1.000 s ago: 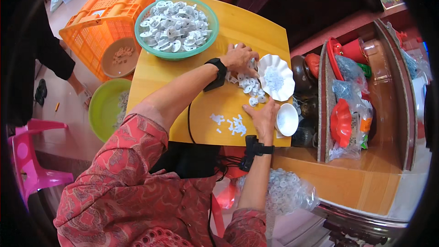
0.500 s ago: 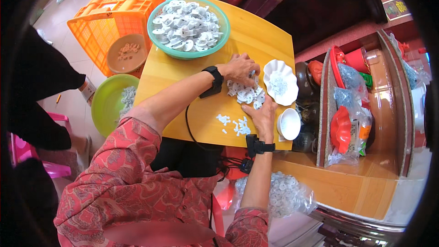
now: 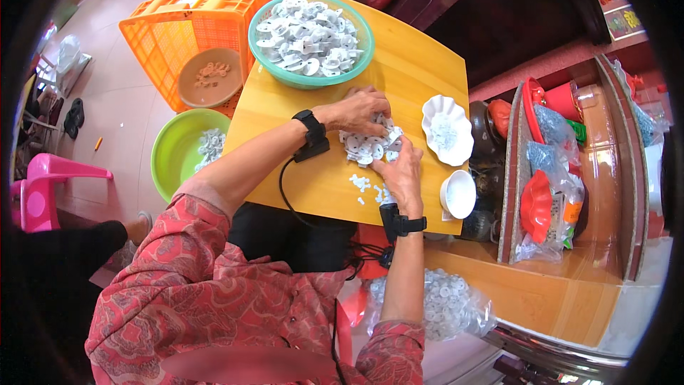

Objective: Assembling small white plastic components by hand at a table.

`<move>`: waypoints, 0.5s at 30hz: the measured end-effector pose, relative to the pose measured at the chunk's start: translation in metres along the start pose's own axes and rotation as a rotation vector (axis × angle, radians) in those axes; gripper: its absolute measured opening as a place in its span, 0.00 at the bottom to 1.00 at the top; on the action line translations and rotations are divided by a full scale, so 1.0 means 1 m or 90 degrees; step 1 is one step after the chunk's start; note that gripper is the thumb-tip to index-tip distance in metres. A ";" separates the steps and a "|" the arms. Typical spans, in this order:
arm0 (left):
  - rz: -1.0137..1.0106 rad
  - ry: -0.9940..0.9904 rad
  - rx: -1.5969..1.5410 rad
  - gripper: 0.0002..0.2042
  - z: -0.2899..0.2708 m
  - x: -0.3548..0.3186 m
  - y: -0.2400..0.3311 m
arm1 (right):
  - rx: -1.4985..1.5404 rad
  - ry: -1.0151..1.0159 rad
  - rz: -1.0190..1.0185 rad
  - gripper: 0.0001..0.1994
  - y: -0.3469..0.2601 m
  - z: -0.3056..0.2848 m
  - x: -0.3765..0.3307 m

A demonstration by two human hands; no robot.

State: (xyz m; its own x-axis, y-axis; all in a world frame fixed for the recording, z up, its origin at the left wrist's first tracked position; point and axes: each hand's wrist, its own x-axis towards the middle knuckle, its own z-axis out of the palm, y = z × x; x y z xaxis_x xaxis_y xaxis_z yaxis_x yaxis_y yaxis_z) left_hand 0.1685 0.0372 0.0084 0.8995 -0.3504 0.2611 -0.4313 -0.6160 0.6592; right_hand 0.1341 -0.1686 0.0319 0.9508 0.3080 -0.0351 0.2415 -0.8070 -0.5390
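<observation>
A pile of round white plastic parts (image 3: 365, 148) lies on the yellow wooden table between my hands. My left hand (image 3: 358, 109) reaches over its far side, fingers curled down onto the parts; the fingertips are partly hidden. At the near right edge of the pile is my right hand (image 3: 403, 175), its thumb and fingers apart with white parts beside them. Small white plastic pieces (image 3: 360, 182) are scattered nearer me, some behind my right wrist. Right of the pile, a scalloped white bowl (image 3: 447, 153) contains small pale pieces. A white cup (image 3: 458, 194) stands near the table's right edge.
A teal basin (image 3: 311, 80) heaped with white parts sits on the table's far left. Beyond the left edge are a lime-green basin (image 3: 171, 153), a brown bowl (image 3: 191, 89) and an orange crate (image 3: 160, 36). A shelf (image 3: 507, 192) flanks the right; a bag of parts (image 3: 442, 303) lies below.
The view has shifted, so the table sits slightly further right. My left hand has drawn back toward the left over the pile. The dark-clothed person at left has moved lower, revealing a pink stool.
</observation>
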 end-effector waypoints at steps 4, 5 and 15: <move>0.014 0.021 0.000 0.19 -0.003 -0.010 -0.004 | 0.022 -0.017 -0.003 0.46 -0.007 0.002 -0.004; 0.031 0.038 -0.019 0.18 -0.005 -0.013 -0.006 | 0.049 -0.025 -0.010 0.46 -0.008 0.001 -0.006; 0.046 0.105 -0.166 0.12 -0.025 -0.038 0.016 | 0.052 -0.002 -0.085 0.40 0.009 -0.006 -0.021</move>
State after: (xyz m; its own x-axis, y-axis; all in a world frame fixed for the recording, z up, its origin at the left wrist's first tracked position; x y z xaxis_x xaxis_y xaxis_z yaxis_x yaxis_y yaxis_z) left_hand 0.1293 0.0581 0.0265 0.8759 -0.2540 0.4103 -0.4807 -0.3844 0.7881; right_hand 0.1173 -0.1856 0.0323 0.9107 0.4114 0.0383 0.3486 -0.7155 -0.6054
